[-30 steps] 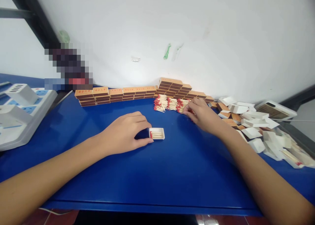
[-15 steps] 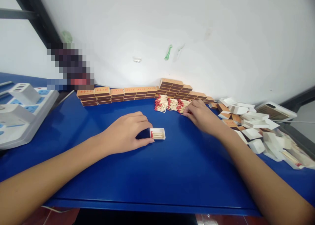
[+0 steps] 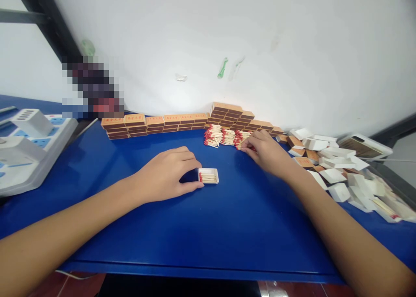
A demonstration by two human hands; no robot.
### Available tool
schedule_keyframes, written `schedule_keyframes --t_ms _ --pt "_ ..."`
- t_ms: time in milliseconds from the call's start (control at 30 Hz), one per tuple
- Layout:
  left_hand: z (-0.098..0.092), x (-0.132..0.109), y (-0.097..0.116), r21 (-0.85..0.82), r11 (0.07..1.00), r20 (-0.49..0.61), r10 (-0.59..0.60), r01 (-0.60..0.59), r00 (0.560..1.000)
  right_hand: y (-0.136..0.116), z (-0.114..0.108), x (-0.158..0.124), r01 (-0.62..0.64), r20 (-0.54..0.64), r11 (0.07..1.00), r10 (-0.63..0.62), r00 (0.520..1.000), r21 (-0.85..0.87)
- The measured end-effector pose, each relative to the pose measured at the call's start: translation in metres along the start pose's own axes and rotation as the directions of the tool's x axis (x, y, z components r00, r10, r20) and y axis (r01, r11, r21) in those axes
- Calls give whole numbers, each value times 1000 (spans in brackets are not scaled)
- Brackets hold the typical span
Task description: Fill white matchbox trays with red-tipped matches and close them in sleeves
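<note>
A small white matchbox tray point(image 3: 217, 176) lies on the blue table, with a layer of red-tipped matches point(image 3: 208, 178) inside. My left hand point(image 3: 173, 173) grips the tray's left end between thumb and fingers. Farther back are piles of loose matches point(image 3: 228, 137), their red heads mostly to the left. My right hand point(image 3: 264, 150) is at the rightmost pile, fingers pinched together among the matches. Its fingertips partly hide that pile, so I cannot make out how many matches they hold.
Stacked matchboxes point(image 3: 154, 123) line the wall behind the piles. Empty white trays and orange sleeves point(image 3: 336, 163) lie heaped at the right, near a phone point(image 3: 365, 146). A white power strip point(image 3: 48, 152) with plugged-in adapters occupies the left. The table's front edge point(image 3: 208, 273) runs below.
Almost nothing differs. My right hand's fingers have shifted very slightly at the match pile; my left hand and the tray stay in place.
</note>
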State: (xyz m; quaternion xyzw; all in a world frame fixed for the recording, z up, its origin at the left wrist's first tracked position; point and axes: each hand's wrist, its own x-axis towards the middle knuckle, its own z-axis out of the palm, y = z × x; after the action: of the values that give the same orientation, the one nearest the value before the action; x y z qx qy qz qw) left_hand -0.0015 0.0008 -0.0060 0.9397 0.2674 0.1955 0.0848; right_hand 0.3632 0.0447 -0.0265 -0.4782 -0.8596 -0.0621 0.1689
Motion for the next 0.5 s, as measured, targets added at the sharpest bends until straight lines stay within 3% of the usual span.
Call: schedule_keyframes --t_ms 367,500 --pt "0 1 0 8 1000 -5 0 0 1000 -1 -2 2 -5 48 1000 5 999 8" --pt "1 2 0 3 1000 -5 1 -1 1000 -14 -6 3 -18 47 999 17 999 28"
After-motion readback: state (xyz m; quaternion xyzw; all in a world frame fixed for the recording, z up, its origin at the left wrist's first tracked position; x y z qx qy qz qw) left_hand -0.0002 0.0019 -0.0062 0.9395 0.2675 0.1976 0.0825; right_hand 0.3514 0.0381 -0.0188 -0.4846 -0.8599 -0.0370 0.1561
